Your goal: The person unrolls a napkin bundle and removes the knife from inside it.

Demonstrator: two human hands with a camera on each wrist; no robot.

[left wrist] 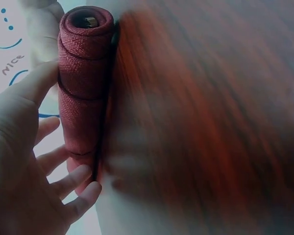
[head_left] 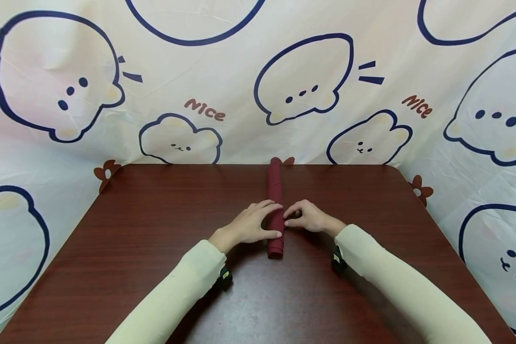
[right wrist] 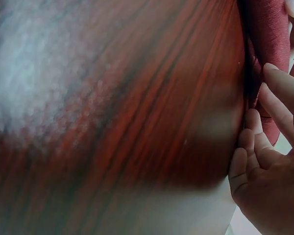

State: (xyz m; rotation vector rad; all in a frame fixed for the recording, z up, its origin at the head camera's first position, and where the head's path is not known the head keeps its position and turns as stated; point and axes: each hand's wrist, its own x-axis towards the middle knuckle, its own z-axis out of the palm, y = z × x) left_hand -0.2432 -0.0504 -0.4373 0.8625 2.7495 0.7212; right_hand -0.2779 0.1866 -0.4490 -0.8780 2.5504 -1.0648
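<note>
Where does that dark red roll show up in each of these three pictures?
Head: the dark red roll is near the middle, running away from the viewer.
Left wrist: the roll is at upper left, its lower end partly behind the left hand.
Right wrist: the roll is at upper right.
Shared landmark: the brown tabletop.

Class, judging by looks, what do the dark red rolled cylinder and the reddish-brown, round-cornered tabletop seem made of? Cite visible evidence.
Dark red rolled fabric cylinder: probably matte woven cloth, given its fine surface texture and coiled end.

Reddish-brown wooden-looking tabletop: smooth, slightly glossy wood or laminate (I cannot tell which), given its dark grain lines and pale reflections.
</note>
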